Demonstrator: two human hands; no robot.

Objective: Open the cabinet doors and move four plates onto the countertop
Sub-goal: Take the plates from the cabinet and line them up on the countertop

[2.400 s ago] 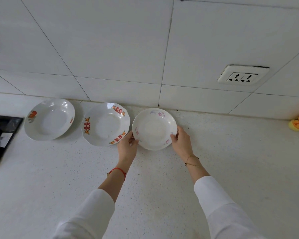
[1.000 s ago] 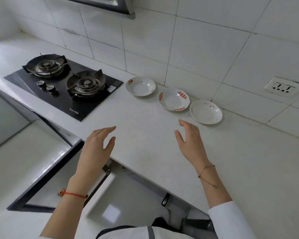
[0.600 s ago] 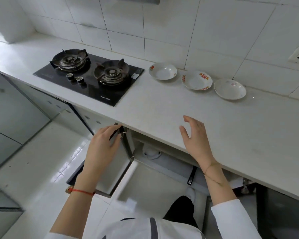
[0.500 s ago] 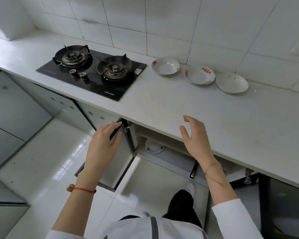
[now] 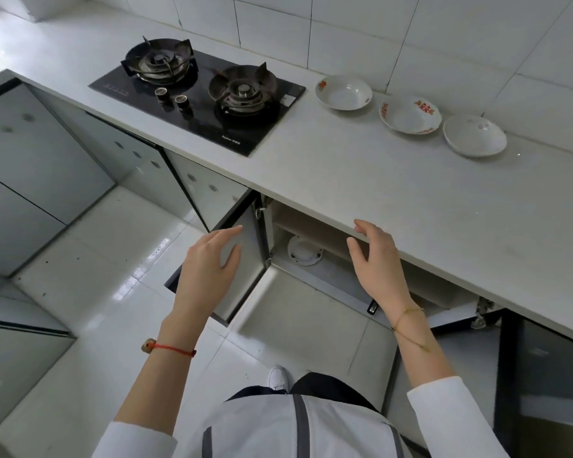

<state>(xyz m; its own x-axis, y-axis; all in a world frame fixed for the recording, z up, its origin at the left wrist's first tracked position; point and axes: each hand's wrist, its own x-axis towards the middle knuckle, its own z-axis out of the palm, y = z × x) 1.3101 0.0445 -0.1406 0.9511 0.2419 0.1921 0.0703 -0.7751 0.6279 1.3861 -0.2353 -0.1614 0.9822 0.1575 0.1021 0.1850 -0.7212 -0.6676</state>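
Three white plates stand in a row at the back of the countertop (image 5: 361, 180): one with orange marks (image 5: 343, 93), one with red patterns (image 5: 410, 115), one with faint pink flowers (image 5: 474, 135). Below the counter both cabinet doors hang open, the left door (image 5: 245, 259) and the right door (image 5: 510, 352). A white plate (image 5: 303, 251) lies inside the cabinet. My left hand (image 5: 209, 266) hovers over the left door with fingers apart. My right hand (image 5: 376, 256) is spread in front of the counter edge, holding nothing.
A black two-burner gas stove (image 5: 205, 90) is set into the counter left of the plates. Closed glossy grey cabinet fronts (image 5: 47, 173) run along the left. The white tiled floor (image 5: 113, 276) lies below, with my shoe (image 5: 277, 376) in front of the cabinet.
After setting the third plate on the counter, both hands let go and drew back. My view dropped from the counter to the open cabinet; my hands came down to its opening.
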